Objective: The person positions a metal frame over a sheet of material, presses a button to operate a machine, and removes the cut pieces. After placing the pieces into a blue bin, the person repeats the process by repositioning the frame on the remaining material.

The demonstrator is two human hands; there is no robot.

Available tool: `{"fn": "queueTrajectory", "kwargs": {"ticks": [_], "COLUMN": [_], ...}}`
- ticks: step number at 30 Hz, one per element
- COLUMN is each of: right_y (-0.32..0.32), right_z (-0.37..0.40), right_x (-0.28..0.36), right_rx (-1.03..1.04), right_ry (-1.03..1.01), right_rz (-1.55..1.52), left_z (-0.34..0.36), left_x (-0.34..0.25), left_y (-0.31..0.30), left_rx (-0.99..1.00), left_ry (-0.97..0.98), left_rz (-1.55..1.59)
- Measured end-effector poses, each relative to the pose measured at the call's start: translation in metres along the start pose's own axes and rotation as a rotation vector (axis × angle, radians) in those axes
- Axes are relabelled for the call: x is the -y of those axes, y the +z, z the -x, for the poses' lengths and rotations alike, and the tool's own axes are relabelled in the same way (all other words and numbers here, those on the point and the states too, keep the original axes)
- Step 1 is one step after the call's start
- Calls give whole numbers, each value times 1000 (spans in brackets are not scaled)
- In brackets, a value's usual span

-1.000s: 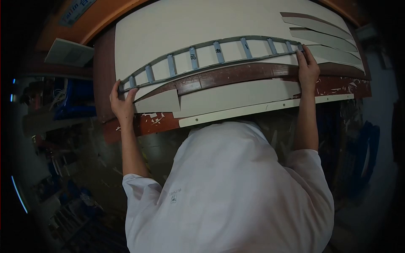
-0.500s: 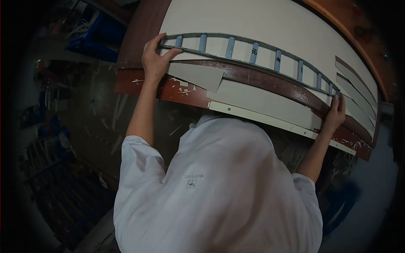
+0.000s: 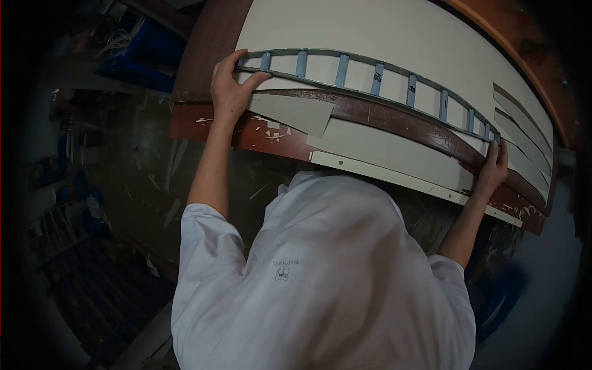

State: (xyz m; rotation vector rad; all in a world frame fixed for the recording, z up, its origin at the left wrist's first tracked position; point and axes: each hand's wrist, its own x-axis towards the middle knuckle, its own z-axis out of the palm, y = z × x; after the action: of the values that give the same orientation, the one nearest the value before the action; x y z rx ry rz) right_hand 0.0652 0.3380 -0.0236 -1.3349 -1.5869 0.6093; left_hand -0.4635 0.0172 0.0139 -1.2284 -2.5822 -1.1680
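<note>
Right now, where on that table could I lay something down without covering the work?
The broad white sheet above the ladder-shaped frame is bare, up to the orange rim. Crowded: cut strips by the right hand, offcuts and scraps below the left hand.

Scribbles on the ladder-like frame (image 3: 376, 77) are too tiny to read, the white shirt (image 3: 327, 277) hides part of the bench (image 3: 206, 120), and the shelves (image 3: 71, 206) off left are just dark blur.
</note>
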Motion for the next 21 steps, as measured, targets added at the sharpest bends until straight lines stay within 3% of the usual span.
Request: {"fn": "queueTrajectory", "kwargs": {"ticks": [4, 10, 12, 21], "right_y": [-2, -1, -7, -22], "right_z": [3, 6, 6, 8], "right_x": [5, 5, 18, 15], "right_rx": [20, 35, 74, 157], "right_ry": [12, 57, 84, -116], "right_rz": [17, -111, 4, 173], "left_z": [0, 28, 33, 38], "left_x": [-4, -57, -69, -78], "left_y": [-3, 20, 38, 57], "left_rx": [76, 19, 18, 72], "left_ry": [31, 249, 278, 147], "left_rz": [-61, -335, -357, -331]}}
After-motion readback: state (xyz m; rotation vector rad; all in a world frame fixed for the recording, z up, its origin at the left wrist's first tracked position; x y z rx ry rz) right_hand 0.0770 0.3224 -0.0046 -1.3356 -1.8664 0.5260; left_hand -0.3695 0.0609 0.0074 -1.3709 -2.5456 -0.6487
